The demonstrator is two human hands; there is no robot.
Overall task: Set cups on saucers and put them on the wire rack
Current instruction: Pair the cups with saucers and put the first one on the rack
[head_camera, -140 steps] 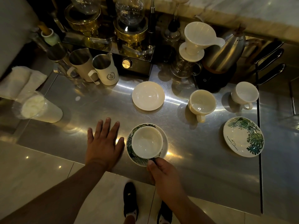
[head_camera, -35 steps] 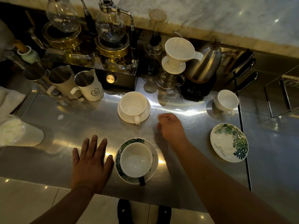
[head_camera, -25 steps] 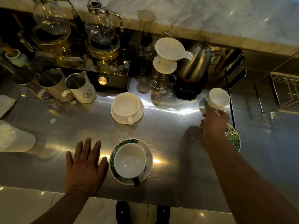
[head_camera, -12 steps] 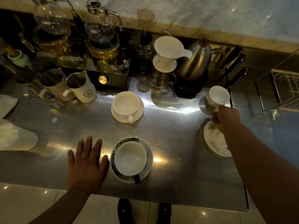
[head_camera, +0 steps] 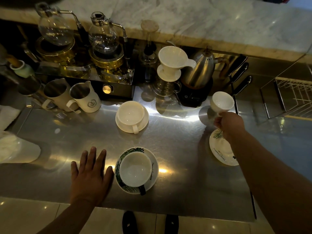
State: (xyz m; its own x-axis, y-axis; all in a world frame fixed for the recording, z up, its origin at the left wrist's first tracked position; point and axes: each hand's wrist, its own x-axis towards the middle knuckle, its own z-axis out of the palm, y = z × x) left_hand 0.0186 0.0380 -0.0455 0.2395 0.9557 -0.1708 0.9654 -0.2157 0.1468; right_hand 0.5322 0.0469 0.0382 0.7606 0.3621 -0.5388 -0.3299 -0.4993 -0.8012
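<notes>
With your right hand (head_camera: 228,125) gripping the white cup (head_camera: 222,102) by its handle, lower it level onto the leaf saucer (head_camera: 218,152), left hand (head_camera: 89,173) flat on the bench (head_camera: 177,141).

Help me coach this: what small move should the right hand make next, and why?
Probably lower the small white cup onto the leaf-print saucer beneath the right hand: the cup is held aloft and that saucer is bare.

White cup (head_camera: 222,102), green leaf-print white saucer (head_camera: 221,152), plain cream cup and saucer (head_camera: 132,116), silver steel counter (head_camera: 177,146), grey-veined white marble ledge (head_camera: 202,19)
</notes>
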